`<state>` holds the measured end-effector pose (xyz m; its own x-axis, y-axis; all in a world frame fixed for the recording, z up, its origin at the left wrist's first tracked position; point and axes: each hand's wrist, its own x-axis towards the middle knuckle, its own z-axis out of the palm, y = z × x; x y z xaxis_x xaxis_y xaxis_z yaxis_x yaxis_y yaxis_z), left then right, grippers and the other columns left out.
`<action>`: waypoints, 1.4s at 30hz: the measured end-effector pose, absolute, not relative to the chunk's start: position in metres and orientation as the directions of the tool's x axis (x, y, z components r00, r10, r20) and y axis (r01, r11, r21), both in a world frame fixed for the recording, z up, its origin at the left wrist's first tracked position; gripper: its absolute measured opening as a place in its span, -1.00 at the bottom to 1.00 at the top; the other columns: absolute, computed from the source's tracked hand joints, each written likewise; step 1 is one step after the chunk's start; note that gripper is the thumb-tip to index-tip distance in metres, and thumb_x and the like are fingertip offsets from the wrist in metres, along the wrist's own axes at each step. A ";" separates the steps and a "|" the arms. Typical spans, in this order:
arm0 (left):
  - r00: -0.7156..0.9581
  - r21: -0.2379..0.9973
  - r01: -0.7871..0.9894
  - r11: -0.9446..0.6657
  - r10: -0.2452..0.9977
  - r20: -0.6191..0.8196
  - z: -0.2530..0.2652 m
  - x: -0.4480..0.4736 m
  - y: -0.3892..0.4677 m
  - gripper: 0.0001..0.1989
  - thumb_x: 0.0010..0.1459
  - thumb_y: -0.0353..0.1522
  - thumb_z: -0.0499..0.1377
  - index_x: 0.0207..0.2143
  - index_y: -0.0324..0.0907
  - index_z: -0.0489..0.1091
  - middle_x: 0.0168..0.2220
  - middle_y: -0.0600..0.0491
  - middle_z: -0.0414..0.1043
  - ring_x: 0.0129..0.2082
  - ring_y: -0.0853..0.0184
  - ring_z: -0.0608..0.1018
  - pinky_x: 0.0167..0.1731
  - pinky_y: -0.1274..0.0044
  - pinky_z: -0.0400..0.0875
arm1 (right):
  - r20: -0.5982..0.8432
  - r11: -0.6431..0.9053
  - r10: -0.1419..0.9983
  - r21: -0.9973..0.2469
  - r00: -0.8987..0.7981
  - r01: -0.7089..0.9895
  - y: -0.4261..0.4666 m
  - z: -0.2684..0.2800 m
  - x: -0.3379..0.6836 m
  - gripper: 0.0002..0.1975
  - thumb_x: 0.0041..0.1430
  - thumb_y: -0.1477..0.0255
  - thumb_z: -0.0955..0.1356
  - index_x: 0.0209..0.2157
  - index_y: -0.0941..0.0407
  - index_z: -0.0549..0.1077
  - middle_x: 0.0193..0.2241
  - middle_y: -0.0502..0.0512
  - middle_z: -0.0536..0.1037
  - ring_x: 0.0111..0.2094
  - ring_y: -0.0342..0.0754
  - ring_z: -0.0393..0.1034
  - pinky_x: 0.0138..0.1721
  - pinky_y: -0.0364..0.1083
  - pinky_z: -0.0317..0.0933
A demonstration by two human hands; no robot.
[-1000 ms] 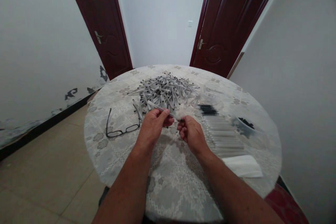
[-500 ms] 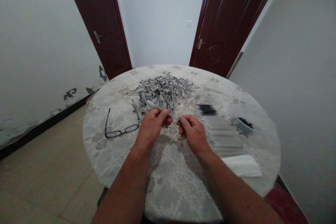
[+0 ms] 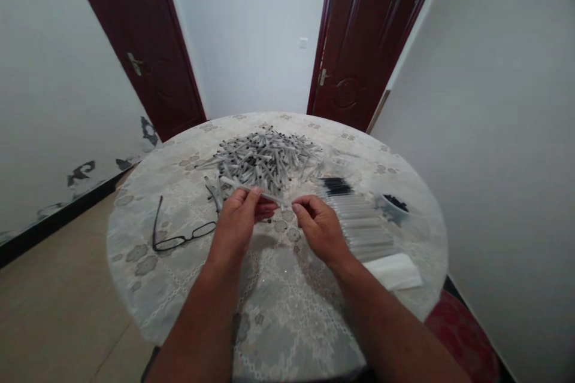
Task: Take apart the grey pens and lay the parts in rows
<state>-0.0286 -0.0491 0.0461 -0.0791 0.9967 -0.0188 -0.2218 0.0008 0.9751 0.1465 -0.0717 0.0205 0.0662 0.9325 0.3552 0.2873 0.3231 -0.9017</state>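
Note:
My left hand is closed around a slim whitish tube, which looks like a pen. The pen slants down to the right, its tip poking out towards my right hand. A small gap lies between that tip and my right fingertips. Thumb and forefinger of the right hand are pinched together; whatever they hold, if anything, is too small to name. Beyond both hands spreads a large heap of grey-white pens with dark ends. Beside my right hand lies a row of clear tubes, with thin black sticks at its far end.
Black-framed glasses lie left of my left forearm. On the right stand a bowl of small black pieces and a folded white sheet. Clear plastic lies behind the tubes. A patterned cloth covers the round table.
My right fingertips have come away from the pen's tip, leaving a gap. The left hand still holds the pen. The whole view has shifted, so things appear further left.

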 end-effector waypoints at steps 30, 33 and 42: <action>0.102 0.944 -0.328 0.013 0.995 0.022 0.046 -0.024 -0.054 -0.69 0.29 -0.09 0.17 -0.16 -0.09 0.20 -0.21 0.01 0.57 -0.29 0.16 0.72 -0.39 0.36 0.65 | 0.744 0.142 0.607 -0.446 0.279 0.884 -0.076 0.049 0.287 -0.77 0.31 0.36 0.29 -0.13 0.14 0.54 -0.16 0.27 0.58 -0.14 0.12 0.44 -0.04 0.07 0.30; 0.163 0.961 -0.274 0.039 0.987 0.006 0.047 -0.023 -0.056 -0.69 0.30 -0.08 0.17 -0.15 -0.09 0.22 -0.20 -0.01 0.58 -0.30 0.16 0.72 -0.38 0.33 0.66 | 0.595 0.307 0.780 -0.634 0.193 0.710 -0.097 0.046 0.222 -0.80 0.35 0.32 0.31 -0.11 0.05 0.54 -0.18 0.16 0.60 -0.23 0.06 0.47 -0.19 -0.01 0.32; 0.274 0.987 -0.143 0.075 0.961 -0.033 0.049 -0.024 -0.058 -0.71 0.29 -0.12 0.21 -0.12 -0.10 0.27 -0.16 -0.04 0.59 -0.32 0.20 0.71 -0.38 0.37 0.66 | 0.516 0.426 0.854 -0.626 -0.062 0.654 -0.114 0.025 0.149 -0.93 0.36 0.45 0.34 -0.20 0.07 0.50 -0.27 0.10 0.56 -0.20 -0.01 0.44 -0.12 -0.06 0.27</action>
<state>-0.0238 -0.0577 0.0488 0.2740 0.9611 -0.0334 -0.1427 0.0750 0.9869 0.1493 -0.1144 0.0254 -0.0619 0.8541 0.5164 0.6537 0.4256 -0.6257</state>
